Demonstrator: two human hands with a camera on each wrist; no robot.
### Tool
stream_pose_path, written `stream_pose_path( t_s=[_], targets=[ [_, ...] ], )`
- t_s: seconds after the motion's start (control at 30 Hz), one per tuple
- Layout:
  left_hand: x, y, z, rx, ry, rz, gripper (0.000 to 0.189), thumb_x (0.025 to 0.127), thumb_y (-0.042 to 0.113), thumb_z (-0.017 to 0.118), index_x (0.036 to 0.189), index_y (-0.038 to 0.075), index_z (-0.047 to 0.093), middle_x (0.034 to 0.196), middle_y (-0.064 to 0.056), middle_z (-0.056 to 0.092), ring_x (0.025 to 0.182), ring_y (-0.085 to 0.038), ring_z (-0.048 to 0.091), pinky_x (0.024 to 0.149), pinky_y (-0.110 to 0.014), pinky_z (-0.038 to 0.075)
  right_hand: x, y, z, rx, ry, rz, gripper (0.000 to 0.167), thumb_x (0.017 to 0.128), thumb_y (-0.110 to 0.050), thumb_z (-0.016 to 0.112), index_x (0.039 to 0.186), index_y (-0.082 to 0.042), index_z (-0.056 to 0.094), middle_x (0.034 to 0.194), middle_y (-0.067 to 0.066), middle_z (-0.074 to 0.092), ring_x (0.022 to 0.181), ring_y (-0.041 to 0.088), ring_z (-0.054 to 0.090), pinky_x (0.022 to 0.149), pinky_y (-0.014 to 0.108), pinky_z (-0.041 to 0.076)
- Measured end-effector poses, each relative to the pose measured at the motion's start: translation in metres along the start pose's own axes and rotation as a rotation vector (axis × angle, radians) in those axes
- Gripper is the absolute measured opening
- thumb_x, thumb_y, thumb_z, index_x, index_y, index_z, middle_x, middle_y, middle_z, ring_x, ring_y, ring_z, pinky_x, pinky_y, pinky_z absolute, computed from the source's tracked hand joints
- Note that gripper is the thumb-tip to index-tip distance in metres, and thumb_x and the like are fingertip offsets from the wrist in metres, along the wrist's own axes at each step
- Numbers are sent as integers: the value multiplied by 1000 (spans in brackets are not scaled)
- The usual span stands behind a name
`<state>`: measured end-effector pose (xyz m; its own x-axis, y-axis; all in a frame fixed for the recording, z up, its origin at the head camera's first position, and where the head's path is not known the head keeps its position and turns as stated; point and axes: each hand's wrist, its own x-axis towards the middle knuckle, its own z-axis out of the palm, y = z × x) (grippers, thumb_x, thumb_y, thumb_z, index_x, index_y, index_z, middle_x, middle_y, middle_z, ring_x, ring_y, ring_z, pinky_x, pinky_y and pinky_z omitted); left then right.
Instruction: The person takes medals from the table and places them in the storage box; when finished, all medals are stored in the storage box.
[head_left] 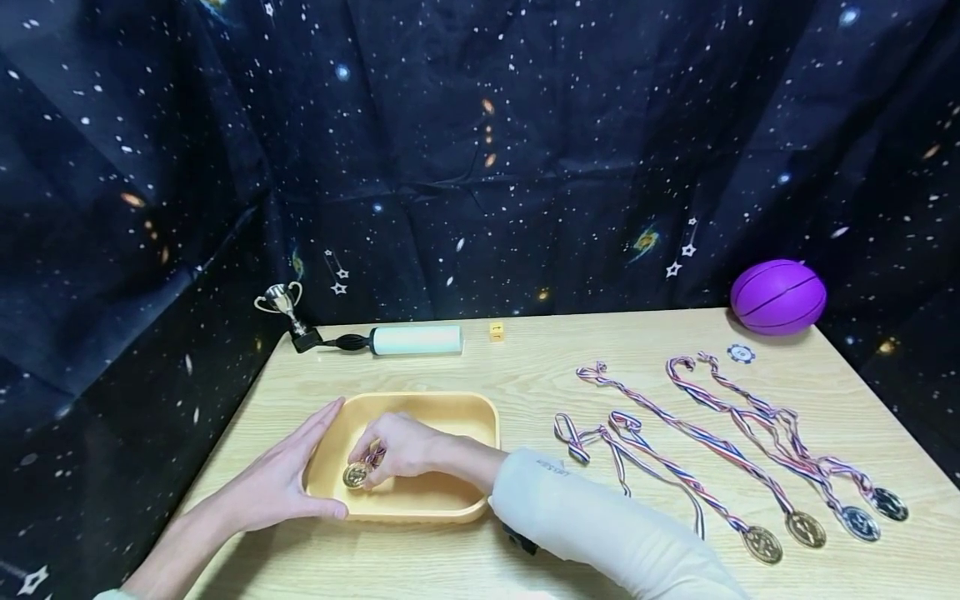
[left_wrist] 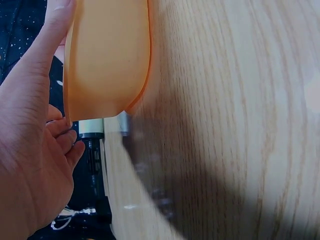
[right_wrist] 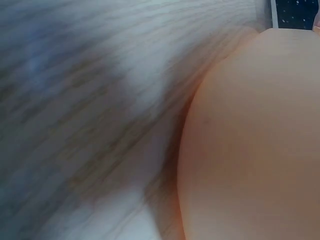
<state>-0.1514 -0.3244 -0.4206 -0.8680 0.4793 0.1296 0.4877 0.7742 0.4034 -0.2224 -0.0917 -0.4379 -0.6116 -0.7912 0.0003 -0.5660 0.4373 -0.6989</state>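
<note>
A yellow-orange plastic bin with rounded corners stands on the table. My right hand reaches down into it and pinches a gold medal near its left end, with a bit of bunched striped ribbon by the fingertips. Much of that ribbon is hidden by the hand. My left hand rests against the bin's left end, fingers extended along the far corner and thumb at the near one. In the left wrist view the bin wall lies beside the loosely bent fingers.
Several medals, among them a gold one and a silver one, lie right with ribbons stretched out. Behind are a trophy, a hand pump, a yellow cube, a poker chip and a purple ball.
</note>
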Motion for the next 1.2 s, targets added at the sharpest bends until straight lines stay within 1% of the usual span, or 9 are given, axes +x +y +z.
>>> stream_pose_path(
  t_s=[0.1,0.2,0.3,0.53,0.67,0.77,0.87,1.03,1.2],
  targets=[
    [0,-1,0,-8,0,5,142,70,65,92,173,15,8,175,-16,22,153,-45,33,114,-4,9,3,0,1,-62,-44,-30,39,81,-16,94,119,-17,83,117,-10,76,108,-2,61,102,14,43],
    [0,-2,1,-6,1,9,142,69,64,93,173,16,8,175,-16,22,152,-45,34,114,-4,10,6,1,2,-121,-71,-75,40,82,-17,93,120,-17,82,113,-10,75,104,-3,60,99,12,43],
    [0,-2,1,-6,3,11,142,69,64,93,173,15,8,175,-16,22,152,-45,34,114,-5,10,7,0,2,-141,-82,-95,40,81,-18,94,119,-18,83,110,-11,74,99,-3,58,93,11,43],
    [-1,-1,0,8,-1,3,142,69,64,93,173,16,8,175,-16,21,153,-45,33,114,-8,11,6,1,5,-126,-75,-101,45,79,-24,95,122,-19,82,108,-13,72,98,-5,57,94,10,42],
    [-1,-1,0,19,-2,0,142,69,63,94,173,17,8,175,-14,22,152,-43,34,113,-7,12,4,4,2,45,-34,-126,44,79,-18,95,120,-10,82,104,-3,76,87,-3,61,82,9,47],
    [0,-1,1,27,-5,-3,142,69,63,93,173,18,7,175,-13,22,152,-42,35,113,-8,13,1,6,-2,216,5,-121,39,82,-12,93,118,-5,81,104,6,80,74,0,60,64,11,48],
    [0,-1,1,39,-10,-14,142,69,65,93,173,19,7,175,-13,22,152,-41,36,116,-14,19,-2,7,-10,353,26,-96,37,85,-11,90,120,-4,80,107,7,80,73,2,60,57,14,45],
    [1,-1,1,32,-13,-23,142,69,64,93,173,20,8,174,-15,24,153,-41,35,119,-24,25,-6,5,-34,480,60,-105,40,89,-9,87,126,-1,77,118,10,79,91,9,70,80,18,55],
    [1,-2,1,8,-10,-14,143,68,63,94,173,18,7,175,-15,22,154,-44,32,114,-7,10,-16,4,-74,508,89,-122,48,93,-10,83,138,-4,70,129,14,75,107,16,72,98,24,55]
  ],
)
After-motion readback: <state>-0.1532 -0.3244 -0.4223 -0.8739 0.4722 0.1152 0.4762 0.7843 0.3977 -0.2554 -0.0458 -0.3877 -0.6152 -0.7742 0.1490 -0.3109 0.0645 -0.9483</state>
